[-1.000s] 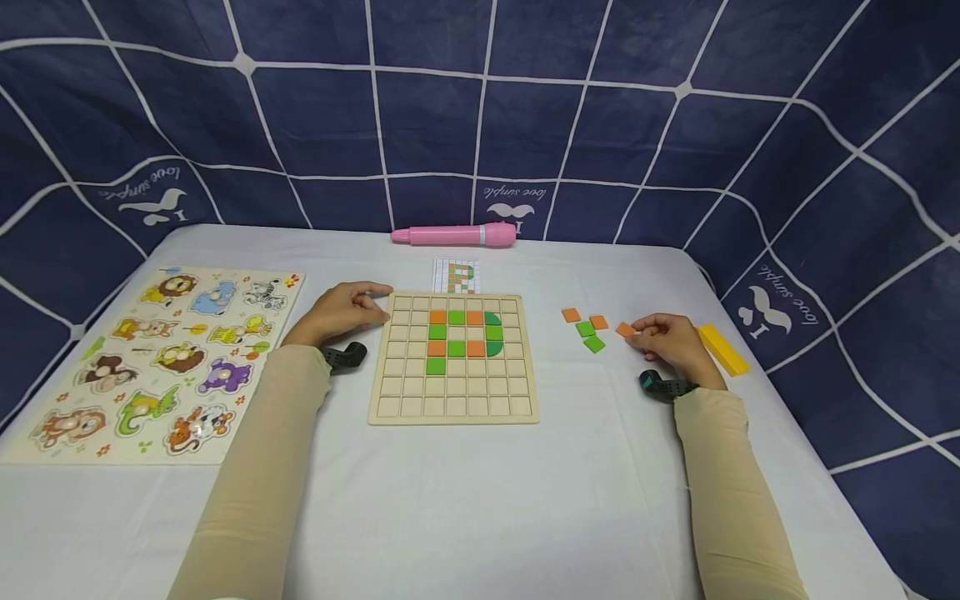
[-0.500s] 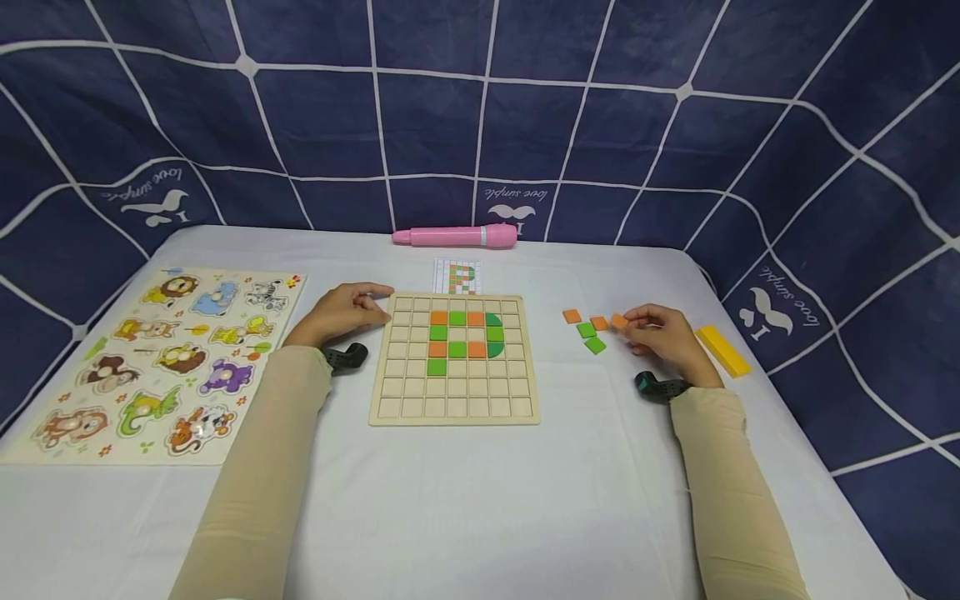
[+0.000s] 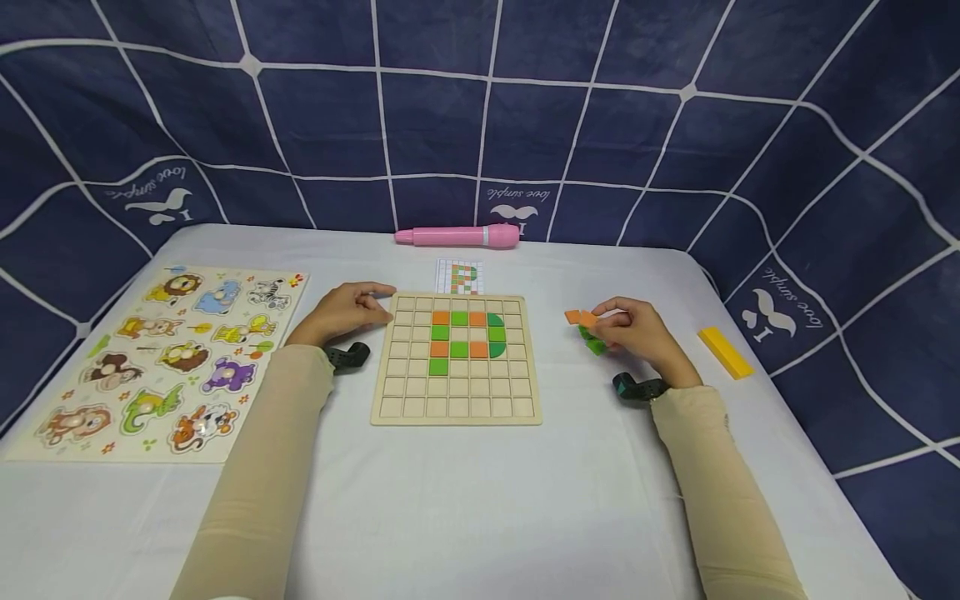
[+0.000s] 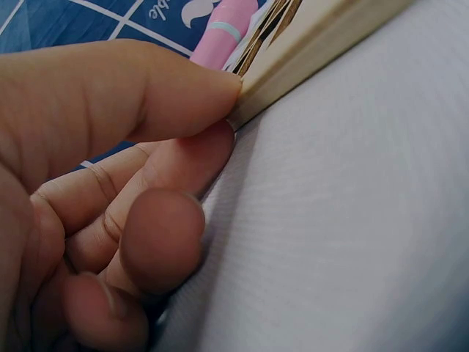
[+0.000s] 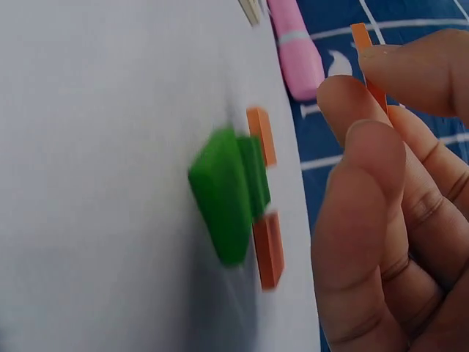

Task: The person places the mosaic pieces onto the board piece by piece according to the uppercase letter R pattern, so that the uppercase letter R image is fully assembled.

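Observation:
In the head view, a wooden grid board (image 3: 457, 408) lies mid-table with orange, green and rounded dark-green tiles set in a P-like shape. My left hand (image 3: 341, 314) holds the board's far left edge between thumb and index finger. The left wrist view has the thumb (image 4: 198, 95) right at the board's edge (image 4: 293, 77). My right hand (image 3: 633, 333) pinches an orange square tile (image 5: 358, 37) between thumb and fingers. Beside it on the cloth lie green tiles (image 5: 223, 198) and other orange tiles (image 5: 269, 253), partly hidden by the hand in the head view.
Behind the board lies a pattern card (image 3: 459, 277), then a pink pen-like stick (image 3: 457, 237). An animal puzzle board (image 3: 161, 367) is at the left. A yellow bar (image 3: 725, 352) lies at the right. A dark blue gridded cloth (image 3: 427, 117) hangs behind and beside the table.
My right hand has moved left with the orange tile and now hangs over the other loose tiles. My left hand stays at the board's edge.

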